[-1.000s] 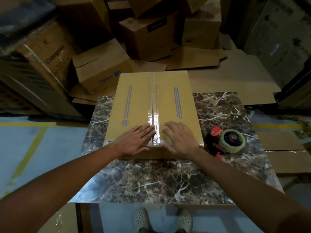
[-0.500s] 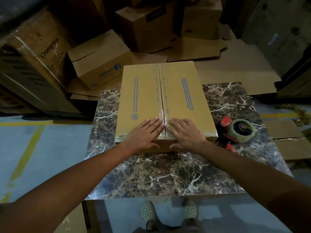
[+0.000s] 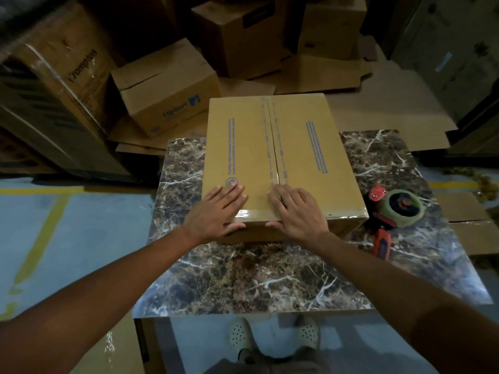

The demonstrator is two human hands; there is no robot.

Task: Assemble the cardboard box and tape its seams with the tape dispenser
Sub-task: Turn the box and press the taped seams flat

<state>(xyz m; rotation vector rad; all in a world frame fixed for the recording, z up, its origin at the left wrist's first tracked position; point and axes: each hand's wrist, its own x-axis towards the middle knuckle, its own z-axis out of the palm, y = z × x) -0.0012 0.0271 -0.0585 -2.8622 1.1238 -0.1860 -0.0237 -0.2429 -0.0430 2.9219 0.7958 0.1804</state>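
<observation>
Blue print lines on the cardboard box (image 3: 278,147) are too small to read. The left hand (image 3: 216,214) partly covers a round blue emblem. The right hand (image 3: 298,213) covers the centre seam's near end. Both arms are cut off by the frame edge. Lettering on the large carton (image 3: 54,85) is incomplete.

Marble-patterned table top (image 3: 256,279), dark brown, white-veined. Cardboard box (image 3: 275,157) set on it, flaps closed, centre seam taped. Tape dispenser (image 3: 399,209) laid on its side just right of box, red handle pointed away from box's far end.
</observation>
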